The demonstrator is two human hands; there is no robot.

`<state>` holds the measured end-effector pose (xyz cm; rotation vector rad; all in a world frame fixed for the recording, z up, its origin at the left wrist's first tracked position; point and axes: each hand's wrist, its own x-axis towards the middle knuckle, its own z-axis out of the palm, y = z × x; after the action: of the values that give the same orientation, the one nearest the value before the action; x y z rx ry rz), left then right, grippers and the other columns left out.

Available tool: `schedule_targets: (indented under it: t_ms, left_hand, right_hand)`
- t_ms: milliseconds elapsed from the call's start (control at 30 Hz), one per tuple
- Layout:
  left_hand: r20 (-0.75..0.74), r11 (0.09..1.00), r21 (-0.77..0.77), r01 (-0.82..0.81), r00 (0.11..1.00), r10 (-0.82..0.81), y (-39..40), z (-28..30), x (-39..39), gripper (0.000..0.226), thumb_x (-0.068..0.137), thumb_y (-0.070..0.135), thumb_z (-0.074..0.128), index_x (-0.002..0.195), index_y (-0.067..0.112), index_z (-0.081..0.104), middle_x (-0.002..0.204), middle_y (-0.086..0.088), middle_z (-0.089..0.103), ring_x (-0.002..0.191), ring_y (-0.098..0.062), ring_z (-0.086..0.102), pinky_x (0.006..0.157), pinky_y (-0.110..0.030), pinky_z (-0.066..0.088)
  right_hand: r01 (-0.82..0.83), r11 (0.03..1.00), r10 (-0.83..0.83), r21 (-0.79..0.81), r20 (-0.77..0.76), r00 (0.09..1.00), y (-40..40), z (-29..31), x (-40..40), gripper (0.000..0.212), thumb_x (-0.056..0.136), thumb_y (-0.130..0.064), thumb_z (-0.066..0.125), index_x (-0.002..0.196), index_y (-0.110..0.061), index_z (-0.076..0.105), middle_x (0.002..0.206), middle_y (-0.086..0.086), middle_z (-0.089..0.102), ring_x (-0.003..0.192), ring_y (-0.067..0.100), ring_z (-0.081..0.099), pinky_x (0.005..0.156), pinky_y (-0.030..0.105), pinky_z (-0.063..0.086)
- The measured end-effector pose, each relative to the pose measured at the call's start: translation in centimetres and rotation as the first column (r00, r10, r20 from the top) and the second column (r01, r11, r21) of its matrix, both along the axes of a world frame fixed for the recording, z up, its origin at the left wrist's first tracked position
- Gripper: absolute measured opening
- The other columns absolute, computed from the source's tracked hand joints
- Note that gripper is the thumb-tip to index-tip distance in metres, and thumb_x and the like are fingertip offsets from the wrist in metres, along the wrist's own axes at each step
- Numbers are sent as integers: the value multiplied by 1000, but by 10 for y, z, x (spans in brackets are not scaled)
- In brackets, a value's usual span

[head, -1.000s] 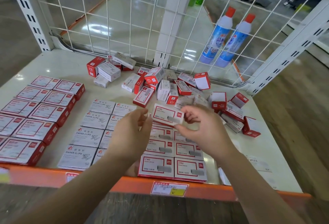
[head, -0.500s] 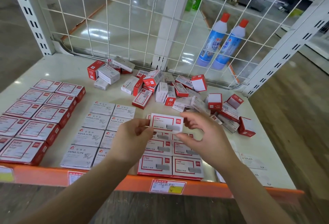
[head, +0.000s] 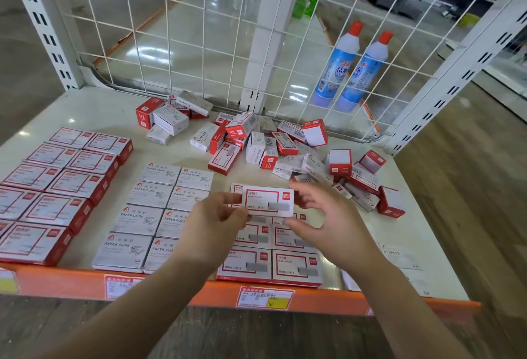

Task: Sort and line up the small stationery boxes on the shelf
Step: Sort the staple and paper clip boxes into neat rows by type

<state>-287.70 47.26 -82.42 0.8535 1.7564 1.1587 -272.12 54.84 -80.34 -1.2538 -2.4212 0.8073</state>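
- Head view: both hands held one staple box (head: 267,199) face-up above the staple rows (head: 269,256), label toward the camera, probably to check type and orientation before setting it down.
- Left hand (head: 212,223) pinched the box's left end, thumb on the near side, fingers curled behind it.
- Right hand (head: 328,220) pinched the right end, fingers over the top edge, thumb beneath.
- Box hung just over the far end of the staple rows, apart from the shelf (head: 405,233); the open slot at that far end looked like the next place for it.
- Rows ran in pairs back from the orange lip (head: 199,294), faces up, so the labels matched.
- Paper-clip rows (head: 154,216) lay just left of the staples; red boxes (head: 60,187) further left, with a bare strip between those two groups.
- Unsorted pile (head: 279,147) sat behind near the wire grid (head: 199,45), boxes tilted and overlapping.
- Room: bare shelf between pile and row ends, tight on the right, where loose boxes (head: 368,187) crowded close.
- Two bottles (head: 350,67) stood beyond the grid, out of the way.
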Motion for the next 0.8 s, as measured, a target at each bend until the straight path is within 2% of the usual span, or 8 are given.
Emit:
schedule_targets:
  t_ms: [133,200,300,367,500,600,700,800]
  left_hand:
    - [-48,1000,5,18,999,-17,2,2,1,25,92,22,53,116,20,56,99,3,69,88,-18,67,74,-35,58]
    - [-161,999,23,49,986,-44,3,2,3,28,92,24,53,120,20,56,101,7,67,92,-13,65,78,-30,56]
    - [-378,989,-5,150,915,-141,6,1,7,32,94,26,49,126,26,52,124,11,57,113,-10,54,81,-17,44]
    - [-483,968,-83,236,840,-247,8,-2,10,35,96,29,45,131,29,46,134,12,48,119,-10,49,84,-18,44]
    - [-643,901,-201,385,642,-418,13,-9,15,34,98,36,34,131,30,43,140,13,40,125,-8,39,97,-21,39]
    - [-681,852,-287,439,532,-503,17,-13,18,43,99,41,29,140,32,32,151,13,24,139,-11,20,111,-30,24]
    - [-684,821,-340,459,479,-551,23,-15,16,47,99,44,26,145,32,24,155,13,11,144,-11,5,115,-34,10]
    - [-683,810,-337,480,467,-562,29,-17,14,46,99,43,26,142,31,29,154,11,15,143,-12,7,116,-34,10]
  right_hand:
    - [17,1000,-19,-26,-64,998,3,1,4,41,81,-24,70,101,-52,48,90,-43,43,84,-25,45,68,-2,35]
    - [52,997,-57,-50,-109,992,5,0,9,45,78,-21,72,93,-56,48,88,-42,50,88,-25,48,70,-3,37]
    - [127,988,-136,-85,-111,984,13,-7,17,38,76,-25,72,105,-44,60,99,-25,64,95,-7,56,83,18,45]
    - [165,983,-173,-86,-104,979,19,-9,20,37,76,-24,72,109,-36,63,101,-19,65,96,0,58,87,27,47]
    - [163,984,-167,-70,-65,984,30,-9,25,32,79,-20,71,105,-35,63,93,-25,62,90,-8,56,78,11,44]
    - [135,989,-135,-53,-7,991,37,-10,26,31,79,-16,70,91,-43,60,83,-32,57,82,-16,54,72,3,39]
    - [118,993,-117,-4,87,989,45,-13,23,24,79,-18,70,100,-27,67,84,-23,60,83,-4,56,80,21,45]
    - [82,996,-87,37,161,983,51,-17,19,25,80,-21,69,105,-25,66,93,-8,66,89,9,58,83,31,48]
